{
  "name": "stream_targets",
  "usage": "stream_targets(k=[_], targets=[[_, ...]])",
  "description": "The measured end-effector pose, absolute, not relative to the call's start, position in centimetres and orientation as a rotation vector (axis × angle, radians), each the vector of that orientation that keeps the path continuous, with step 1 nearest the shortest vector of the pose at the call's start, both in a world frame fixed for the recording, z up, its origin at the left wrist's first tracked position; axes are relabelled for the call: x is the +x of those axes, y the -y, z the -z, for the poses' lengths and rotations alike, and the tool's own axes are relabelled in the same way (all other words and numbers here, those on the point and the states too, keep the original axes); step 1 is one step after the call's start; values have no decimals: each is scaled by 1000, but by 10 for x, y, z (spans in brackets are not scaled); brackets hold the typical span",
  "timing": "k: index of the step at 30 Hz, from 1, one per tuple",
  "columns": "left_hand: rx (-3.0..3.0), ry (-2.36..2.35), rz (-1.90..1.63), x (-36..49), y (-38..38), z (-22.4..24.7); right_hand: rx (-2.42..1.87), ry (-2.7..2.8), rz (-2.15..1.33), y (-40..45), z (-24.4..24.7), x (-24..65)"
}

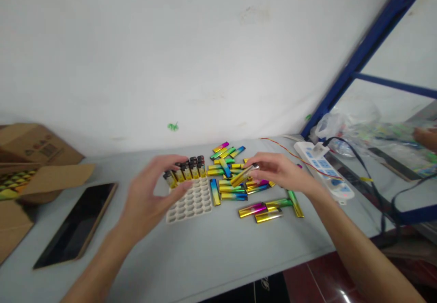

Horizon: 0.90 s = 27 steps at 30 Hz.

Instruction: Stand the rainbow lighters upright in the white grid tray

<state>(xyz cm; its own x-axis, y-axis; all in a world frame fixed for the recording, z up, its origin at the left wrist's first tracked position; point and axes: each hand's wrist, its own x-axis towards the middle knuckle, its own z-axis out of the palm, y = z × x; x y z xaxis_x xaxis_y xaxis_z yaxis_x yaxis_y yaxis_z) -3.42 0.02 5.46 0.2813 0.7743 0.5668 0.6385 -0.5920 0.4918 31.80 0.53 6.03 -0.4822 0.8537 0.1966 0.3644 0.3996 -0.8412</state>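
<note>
My right hand (273,171) pinches a shiny gold-and-silver lighter case (241,176) between thumb and fingers, tilted above a loose pile of similar metallic gradient cases (234,196). My left hand (146,196) is at the left of a white tray (189,219) with rows of holes. Its thumb and index finger are spread around several black-topped yellow lighters (186,172) standing upright in the tray's far rows. Whether its fingertips touch any of them I cannot tell. Nearer holes of the tray show no lighters.
A dark-screened phone or tablet (77,225) lies at left beside an open cardboard box (41,148) holding colourful items. At right are a white power strip (322,169), cables, plastic bags (341,125) and a blue metal frame (355,66). Another person's hand (426,138) shows at the right edge.
</note>
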Motion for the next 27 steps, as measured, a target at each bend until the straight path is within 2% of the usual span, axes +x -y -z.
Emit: stream_targets(k=[5, 12, 15, 23, 27], targets=[[1925, -1122, -914, 0, 15, -48, -920, 1925, -1118, -21, -51, 255], [1531, -905, -657, -13, 0, -26, -880, 1864, -1248, -29, -28, 228], [1470, -751, -566, -14, 0, -24, -868, 1943, -1115, -32, -25, 232], [1162, -600, -716, -7, 4, -15, -1161, 1989, -507, -34, -26, 273], [1083, -664, -729, -6, 5, -13, -1185, 2066, -378, -33, -20, 284]])
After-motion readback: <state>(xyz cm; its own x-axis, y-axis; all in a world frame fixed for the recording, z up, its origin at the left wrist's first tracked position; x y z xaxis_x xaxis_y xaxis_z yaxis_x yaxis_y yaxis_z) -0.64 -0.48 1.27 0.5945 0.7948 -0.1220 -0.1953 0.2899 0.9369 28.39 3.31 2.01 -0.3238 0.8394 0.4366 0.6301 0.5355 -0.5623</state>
